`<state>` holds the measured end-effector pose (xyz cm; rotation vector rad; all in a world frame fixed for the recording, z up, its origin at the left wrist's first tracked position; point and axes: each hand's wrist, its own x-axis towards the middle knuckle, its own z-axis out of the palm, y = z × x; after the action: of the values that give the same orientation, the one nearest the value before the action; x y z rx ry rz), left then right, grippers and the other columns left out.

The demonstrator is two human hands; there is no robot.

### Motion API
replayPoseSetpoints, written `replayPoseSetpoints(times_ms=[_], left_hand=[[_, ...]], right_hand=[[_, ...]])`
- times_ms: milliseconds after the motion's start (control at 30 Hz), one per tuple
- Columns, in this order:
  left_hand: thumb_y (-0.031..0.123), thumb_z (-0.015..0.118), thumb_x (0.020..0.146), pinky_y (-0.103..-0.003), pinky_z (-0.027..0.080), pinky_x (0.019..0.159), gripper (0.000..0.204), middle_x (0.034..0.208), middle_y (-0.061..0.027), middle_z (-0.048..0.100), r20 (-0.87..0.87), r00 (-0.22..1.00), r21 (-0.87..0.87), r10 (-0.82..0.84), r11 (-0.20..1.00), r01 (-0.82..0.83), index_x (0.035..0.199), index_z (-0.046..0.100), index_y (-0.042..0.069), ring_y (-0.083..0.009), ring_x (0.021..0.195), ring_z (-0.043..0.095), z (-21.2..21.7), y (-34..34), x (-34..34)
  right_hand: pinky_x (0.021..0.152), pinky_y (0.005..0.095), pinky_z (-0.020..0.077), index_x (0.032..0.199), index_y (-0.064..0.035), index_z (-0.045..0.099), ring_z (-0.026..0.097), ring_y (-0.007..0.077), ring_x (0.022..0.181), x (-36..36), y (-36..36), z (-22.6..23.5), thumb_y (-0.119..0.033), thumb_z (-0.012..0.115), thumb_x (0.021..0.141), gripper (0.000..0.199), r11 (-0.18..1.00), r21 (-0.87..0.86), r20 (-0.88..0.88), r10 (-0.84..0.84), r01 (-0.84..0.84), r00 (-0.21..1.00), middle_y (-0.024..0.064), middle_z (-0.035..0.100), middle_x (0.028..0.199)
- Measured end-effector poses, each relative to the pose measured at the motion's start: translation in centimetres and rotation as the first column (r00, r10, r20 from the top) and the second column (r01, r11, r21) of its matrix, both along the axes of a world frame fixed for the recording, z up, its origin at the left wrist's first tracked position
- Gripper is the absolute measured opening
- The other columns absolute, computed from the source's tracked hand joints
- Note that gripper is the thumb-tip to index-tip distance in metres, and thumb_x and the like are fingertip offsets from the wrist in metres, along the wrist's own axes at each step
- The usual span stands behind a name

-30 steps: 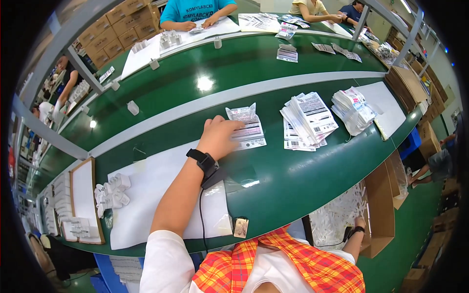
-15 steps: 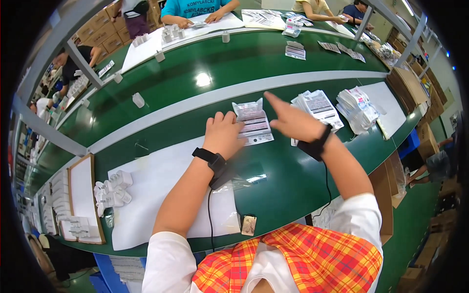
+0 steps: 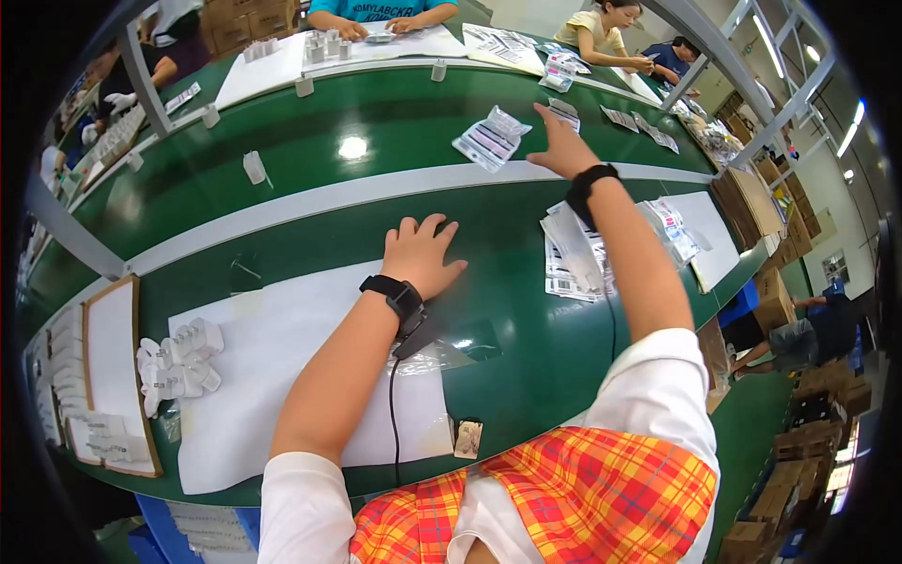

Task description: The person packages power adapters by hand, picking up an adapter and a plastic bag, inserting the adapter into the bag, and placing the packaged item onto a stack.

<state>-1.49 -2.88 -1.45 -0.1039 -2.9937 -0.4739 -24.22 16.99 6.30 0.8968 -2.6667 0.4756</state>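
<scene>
One white packet (image 3: 493, 139), at the left hand (image 3: 420, 256) a moment ago, now shows beyond the grey rail (image 3: 319, 202) against green surface (image 3: 404, 117), seemingly passed along, with the right hand (image 3: 564, 146) beside it, both hands spread and empty.

"Where was the right hand (image 3: 566, 148) positioned?"

"Beyond the pale rail (image 3: 376, 189), open, just right of a silver-and-white pouch (image 3: 492, 139)."

"And the left hand (image 3: 420, 257)?"

"Fingers spread, palm down at the green tabletop (image 3: 503, 291); contact could not be determined."

"Adjacent items?"

"Stacked printed pouches (image 3: 570, 246) lay partly behind the right arm (image 3: 639, 254). White plug adapters (image 3: 193, 343) were clustered at the left edge of the white sheet (image 3: 282, 324)."
</scene>
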Motion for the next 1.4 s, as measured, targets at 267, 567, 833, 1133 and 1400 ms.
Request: replayPoseSetpoints(times_ms=[267,567,833,1133,1400], left_hand=[[0.042,0.064,0.08,-0.046,0.035,0.099,0.062,0.136,-0.0075,0.044,-0.024,1.0,0.011,0.001,1.0,0.0,0.132,0.05,0.012,-0.0311,0.119,0.041,-1.1,0.1,-0.9],[0.016,0.061,0.081,-0.042,0.042,0.092,0.029,0.114,-0.0119,0.057,-0.394,0.918,0.333,0.047,0.938,0.095,0.108,0.064,0.008,-0.031,0.104,0.052,1.3,-0.6,-1.1],[0.002,0.055,0.081,-0.037,0.046,0.09,0.026,0.116,-0.0149,0.057,-0.182,0.979,0.44,-0.098,0.882,0.17,0.105,0.065,0.004,-0.033,0.107,0.055,-0.3,-1.6,-2.0],[0.03,0.07,0.074,-0.039,0.037,0.105,0.061,0.135,-0.0154,0.046,-0.058,0.98,0.246,-0.189,0.949,0.198,0.128,0.054,0.005,-0.0321,0.125,0.043,-1.2,-2.2,-0.8],[0.03,0.07,0.066,-0.054,0.028,0.108,0.065,0.133,-0.0218,0.044,-0.041,0.994,0.084,-0.102,0.991,0.105,0.125,0.053,0.006,-0.0379,0.125,0.04,0.0,1.1,-0.2]], right_hand=[[0.076,0.0377,0.0481,0.091,-0.0049,0.063,0.061,0.0307,0.086,6.4,12.6,2.3,-0.01,0.072,0.07,0.023,0.784,0.553,0.443,0.009,-0.282,0.896,0.011,0.064,0.089],[0.072,0.0359,0.0481,0.092,-0.0017,0.06,0.061,0.0278,0.082,10.8,3.7,4.4,-0.007,0.071,0.069,0.026,0.837,0.157,0.448,0.413,-0.525,0.793,0.0119,0.063,0.087],[0.075,0.0366,0.0489,0.094,-0.0009,0.061,0.061,0.0298,0.08,12.3,-6.6,-3.7,-0.002,0.061,0.068,0.026,0.695,0.054,0.766,0.432,-0.717,0.477,0.012,0.065,0.084],[0.097,0.0392,0.0413,0.116,-0.0072,0.059,0.052,0.0319,0.111,15.6,1.1,-4.6,-0.011,0.059,0.07,0.046,0.56,-0.081,0.525,0.727,-0.825,0.442,0.0127,0.06,0.116],[0.101,0.0394,0.0381,0.133,-0.0087,0.048,0.047,0.0327,0.119,19.2,3.7,-2.2,-0.007,0.056,0.073,0.061,0.672,0.143,0.39,0.636,-0.726,0.665,0.015,0.055,0.124]])
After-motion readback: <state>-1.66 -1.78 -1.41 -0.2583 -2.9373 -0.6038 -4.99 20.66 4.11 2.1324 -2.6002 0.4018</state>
